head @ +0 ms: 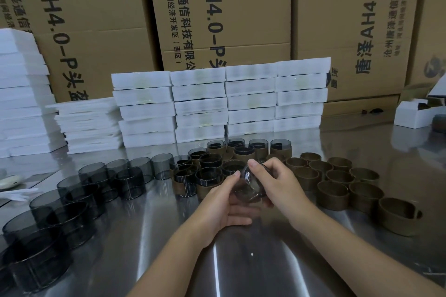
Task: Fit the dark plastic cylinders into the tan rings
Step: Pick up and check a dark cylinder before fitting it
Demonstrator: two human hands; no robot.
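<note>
Head view: both hands hold one dark cylinder above the tabletop

Tall cardboard boxes (217,7) printed with dark lettering fill the background wall to wall. Below them a shiny metal tabletop (169,236) takes up the lower half of the frame. Along its far edge stand stacks of white foam trays (251,101), four stacks side by side in the middle, a lower stack to their left and a taller pile at the far left. A small open white box (410,113) sits at the far right.

The loose cylinders (72,212), smoky and see-through, stand upright in a curved band from the near left corner toward the centre. The tan rings (337,176) stand in a cluster on the right, many touching one another. Between the two groups, at the centre back, are the fitted pairs (210,171), dark cylinders seated inside tan rings.

In front of the fitted pairs, the held cylinder (251,183) is off the tabletop and tilted. The left hand (224,207) cups it from below, fingers curled under and thumb on its rim. The right hand (277,181) grips it from above, thumb on the rim and fingers wrapped over the far side. Blur hides whether a ring is around it.

A small pale object (9,181) lies at the left edge.
</note>
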